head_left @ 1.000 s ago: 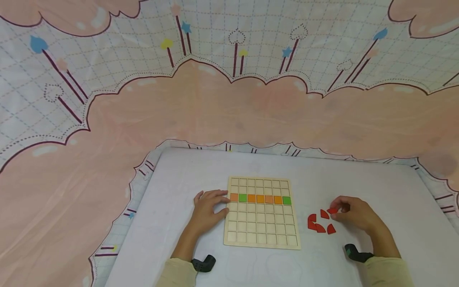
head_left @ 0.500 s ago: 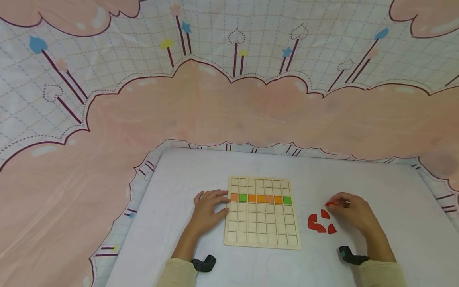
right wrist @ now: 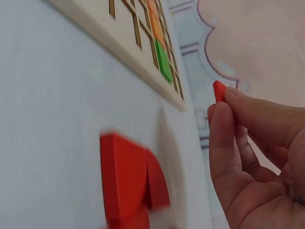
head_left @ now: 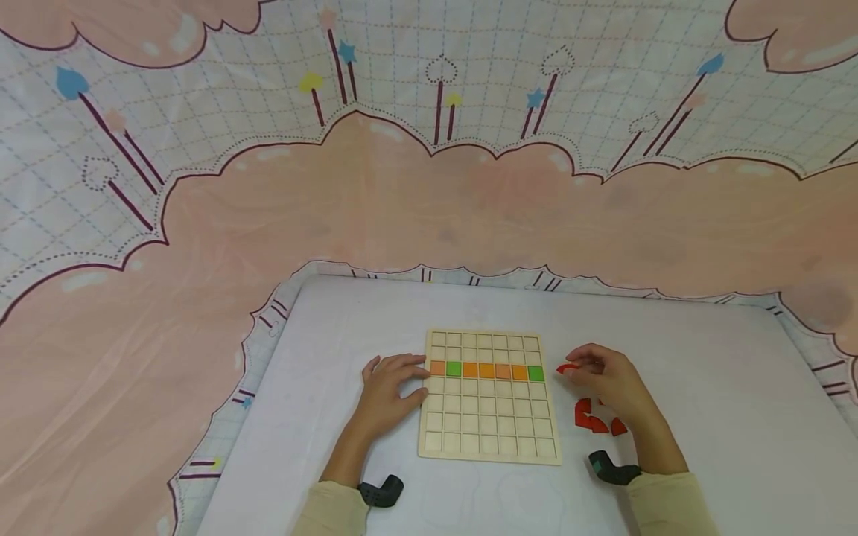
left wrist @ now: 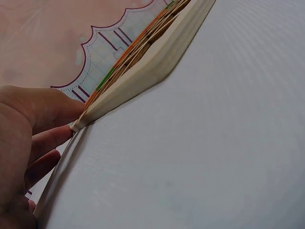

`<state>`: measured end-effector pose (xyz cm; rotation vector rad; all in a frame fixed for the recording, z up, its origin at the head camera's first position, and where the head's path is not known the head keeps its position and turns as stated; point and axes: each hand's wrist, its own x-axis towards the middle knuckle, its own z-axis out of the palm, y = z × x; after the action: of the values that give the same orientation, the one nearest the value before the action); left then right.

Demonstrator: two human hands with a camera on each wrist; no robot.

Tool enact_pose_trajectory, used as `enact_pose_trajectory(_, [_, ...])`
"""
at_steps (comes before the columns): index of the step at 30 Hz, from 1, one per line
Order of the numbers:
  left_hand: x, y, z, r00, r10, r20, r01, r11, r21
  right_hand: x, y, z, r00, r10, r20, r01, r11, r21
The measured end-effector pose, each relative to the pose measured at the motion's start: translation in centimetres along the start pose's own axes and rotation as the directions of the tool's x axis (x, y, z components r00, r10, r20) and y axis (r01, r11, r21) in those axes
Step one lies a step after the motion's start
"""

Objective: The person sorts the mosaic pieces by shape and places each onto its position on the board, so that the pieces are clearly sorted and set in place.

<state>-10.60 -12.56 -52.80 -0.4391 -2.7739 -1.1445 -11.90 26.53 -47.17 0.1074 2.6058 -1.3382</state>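
Observation:
A wooden grid board (head_left: 489, 428) lies on the white table, one row filled with orange and green squares. The fingertips of my left hand (head_left: 389, 394) touch its left edge, fingers relaxed; the left wrist view shows the hand (left wrist: 33, 129) at the board's edge (left wrist: 128, 88). Just right of the board my right hand (head_left: 613, 383) pinches a red piece (head_left: 566, 368) between thumb and finger. That red piece (right wrist: 218, 90) is raised above the table in the right wrist view. Several red pieces (head_left: 583, 417) lie below the right hand, partly hidden by it.
The white table (head_left: 348, 320) reaches behind and beside the board. A pink and white patterned cloth (head_left: 469, 208) hangs beyond its far edge. Black devices are on the left wrist (head_left: 382, 492) and right wrist (head_left: 613, 469).
My right hand has moved left toward the board with the pinched red piece, coming over the top of the other red pieces. The left hand has stayed in place.

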Motion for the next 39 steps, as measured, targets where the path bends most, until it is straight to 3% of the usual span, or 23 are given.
enact_pose_trajectory(9, [0.0, -0.2, 0.0, 1.000, 0.011, -0.001, -0.011, 1.000, 0.015, 1.0, -2.5, 4.0, 0.995, -0.054, 0.087, 0.047, 0.996, 0.082])
enact_pose_trajectory(20, [-0.1, -0.3, -0.1, 1.000, 0.011, 0.003, -0.011, 1.000, 0.006, 1.9, -5.3, 8.5, 0.962, -0.202, 0.183, 0.184, 0.976, 0.113])
enact_pose_trajectory(25, [-0.1, -0.4, -0.1, 1.000, 0.014, 0.008, -0.014, 1.000, 0.006, 2.0, -6.7, 10.3, 0.952, -0.235, 0.196, 0.212, 0.968, 0.133])
enact_pose_trajectory(32, [-0.1, -0.3, -0.1, 1.000, 0.016, 0.009, -0.016, 1.000, 0.006, 2.5, -8.1, 12.6, 0.957, -0.224, 0.183, 0.208, 0.973, 0.101])
enact_pose_trajectory(39, [0.0, -0.4, -0.1, 1.000, 0.020, 0.008, -0.020, 1.000, 0.009, 2.7, -9.2, 14.3, 0.938, -0.281, 0.203, 0.269, 0.959, 0.084])
